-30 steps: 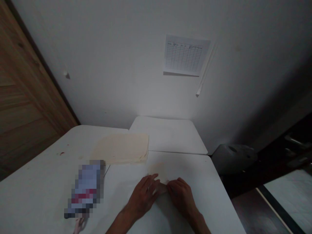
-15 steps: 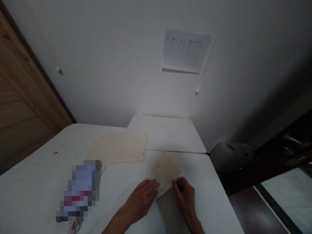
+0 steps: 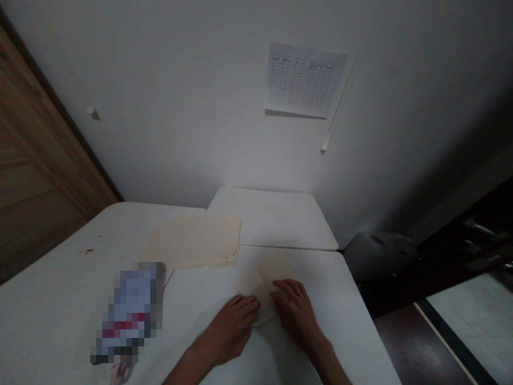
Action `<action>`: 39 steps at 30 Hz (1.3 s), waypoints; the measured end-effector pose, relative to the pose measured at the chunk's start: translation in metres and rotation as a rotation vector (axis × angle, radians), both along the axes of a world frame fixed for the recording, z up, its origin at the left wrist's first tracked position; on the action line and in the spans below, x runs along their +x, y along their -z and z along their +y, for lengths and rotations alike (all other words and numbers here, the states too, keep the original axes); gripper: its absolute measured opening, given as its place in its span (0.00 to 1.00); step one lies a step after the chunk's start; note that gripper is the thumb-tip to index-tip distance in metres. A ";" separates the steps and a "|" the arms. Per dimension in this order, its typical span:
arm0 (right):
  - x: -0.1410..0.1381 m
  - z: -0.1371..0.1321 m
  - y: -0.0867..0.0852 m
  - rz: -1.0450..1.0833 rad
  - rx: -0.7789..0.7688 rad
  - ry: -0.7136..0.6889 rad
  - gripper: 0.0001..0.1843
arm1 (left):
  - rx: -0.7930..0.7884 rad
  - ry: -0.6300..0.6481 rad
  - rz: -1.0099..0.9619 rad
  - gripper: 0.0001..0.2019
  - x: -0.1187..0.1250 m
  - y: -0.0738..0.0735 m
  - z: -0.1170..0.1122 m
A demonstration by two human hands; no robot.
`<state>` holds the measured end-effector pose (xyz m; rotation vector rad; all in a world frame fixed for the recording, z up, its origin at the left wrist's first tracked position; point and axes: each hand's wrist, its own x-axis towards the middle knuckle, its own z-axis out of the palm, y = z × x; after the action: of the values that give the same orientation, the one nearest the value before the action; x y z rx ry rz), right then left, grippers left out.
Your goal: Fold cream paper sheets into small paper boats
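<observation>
Head view, dim light. One loose tan sheet lay on the white counter, in front of the person and just right of centre. Left hand: flat, palm down, fingers together, tips on the sheet's near left edge. Right hand: flat, fingers slightly fanned, pressed on the sheet's right part. Neither hand pinched anything.

Progress, as judged from the layout: the sheet was off the stack and held down under both hands. A lighter patch at its left side might be a turned-over flap; too dark to tell. No filling or other item lay on it. The stack of tan sheets sat beyond and to the left, apart from the loose sheet, edges squared and apparently undisturbed, so most of the supply was unworked.

Counts:
- hands: 2, both the person's own
- loose sheets: 1
- stacks: 1; sheets in it not countable
- finished pieces: 0 in view
- blurred package: 1, left of the hands
- counter tops: 2, a smaller one butted behind
- wall chart: 1
</observation>
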<state>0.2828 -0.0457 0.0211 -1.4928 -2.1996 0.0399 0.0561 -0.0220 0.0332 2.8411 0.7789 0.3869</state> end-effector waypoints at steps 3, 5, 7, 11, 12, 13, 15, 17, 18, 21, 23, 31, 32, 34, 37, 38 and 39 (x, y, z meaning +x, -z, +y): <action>0.007 0.007 -0.009 -0.022 -0.095 -0.068 0.11 | -0.030 0.011 0.009 0.21 -0.007 0.003 0.002; 0.011 0.008 -0.012 -0.004 -0.142 -0.066 0.12 | -0.049 0.014 0.010 0.21 -0.011 0.006 0.003; 0.013 0.006 -0.013 0.036 -0.178 -0.070 0.15 | -0.066 0.002 -0.005 0.21 -0.015 0.007 0.005; 0.013 -0.002 -0.015 0.098 -0.216 -0.049 0.18 | -0.092 -0.002 -0.063 0.20 -0.021 0.010 0.008; 0.012 -0.004 -0.015 0.108 -0.217 -0.034 0.19 | -0.096 -0.004 -0.084 0.20 -0.023 0.010 0.009; 0.011 -0.006 -0.014 0.117 -0.216 -0.019 0.19 | -0.098 -0.006 -0.109 0.20 -0.024 0.012 0.010; 0.009 -0.009 -0.013 0.133 -0.207 -0.002 0.20 | -0.095 -0.004 -0.160 0.19 -0.026 0.015 0.011; 0.007 -0.010 -0.010 0.148 -0.192 0.010 0.20 | -0.087 -0.005 -0.213 0.18 -0.027 0.020 0.013; 0.006 -0.011 -0.009 0.152 -0.185 0.017 0.20 | -0.085 -0.012 -0.242 0.18 -0.027 0.022 0.014; 0.005 -0.010 -0.005 0.156 -0.175 0.042 0.19 | -0.101 -0.046 -0.324 0.16 -0.025 0.025 0.017; 0.004 -0.010 -0.004 0.157 -0.171 0.048 0.19 | -0.126 -0.062 -0.362 0.15 -0.023 0.024 0.019; 0.002 -0.011 -0.005 0.159 -0.161 0.065 0.20 | -0.182 -0.067 -0.368 0.12 -0.017 0.014 0.022; 0.001 -0.011 -0.004 0.159 -0.162 0.066 0.21 | -0.178 -0.064 -0.366 0.12 -0.017 0.014 0.022; 0.000 -0.012 -0.004 0.158 -0.163 0.073 0.21 | -0.165 -0.058 -0.366 0.12 -0.017 0.015 0.022; -0.001 -0.014 -0.004 0.153 -0.162 0.085 0.21 | -0.146 -0.057 -0.373 0.12 -0.018 0.018 0.023; -0.001 -0.015 -0.004 0.154 -0.160 0.091 0.21 | -0.148 -0.060 -0.372 0.12 -0.018 0.019 0.023; -0.002 -0.015 -0.004 0.155 -0.159 0.096 0.20 | -0.155 -0.066 -0.370 0.12 -0.018 0.020 0.024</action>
<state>0.2810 -0.0610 0.0254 -1.6208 -2.0402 0.2953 0.0376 0.0017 0.0136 2.4992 0.7862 0.7959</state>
